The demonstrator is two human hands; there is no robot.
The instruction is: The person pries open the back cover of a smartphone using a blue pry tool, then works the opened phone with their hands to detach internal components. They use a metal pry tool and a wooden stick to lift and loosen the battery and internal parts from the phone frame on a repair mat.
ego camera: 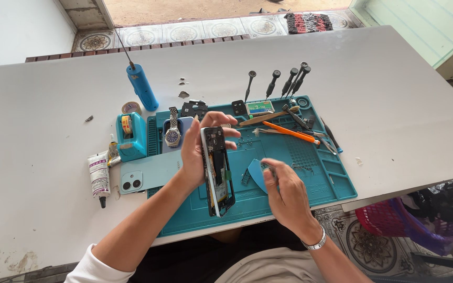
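Toward the left edge of the white counter [43, 89] lies a glue tube [98, 177], its black nozzle pointing at the near edge. Just beyond it stands a teal tape dispenser [129, 135], with a loose tape roll [131, 107] and a blue handheld tool [142, 86] with a thin antenna-like rod farther back. A pale blue phone back cover [148, 174] rests across the left border of the teal work mat [336, 181], camera cut-outs facing up. A wristwatch [172, 133] lies on the mat's far-left part.

Your left hand [200, 152] holds the opened phone [217, 170] above the mat's near-centre, tilted on edge with its internals exposed; the grip is wrapped around the frame, fingers curled over the top end and thumb along the left side.

Your right hand [287, 191], wearing a metal bracelet [315, 243] at the wrist, hovers just right of the phone; its fingertips are pressed together on a blue triangular pick [257, 174].

Along the mat's far edge stand five dark screwdrivers [289, 81]. Orange-handled tweezers [289, 132] and other small tools lie on the mat's far-right part. Below the counter's near-right corner sits a red basket [381, 220] on the patterned floor.
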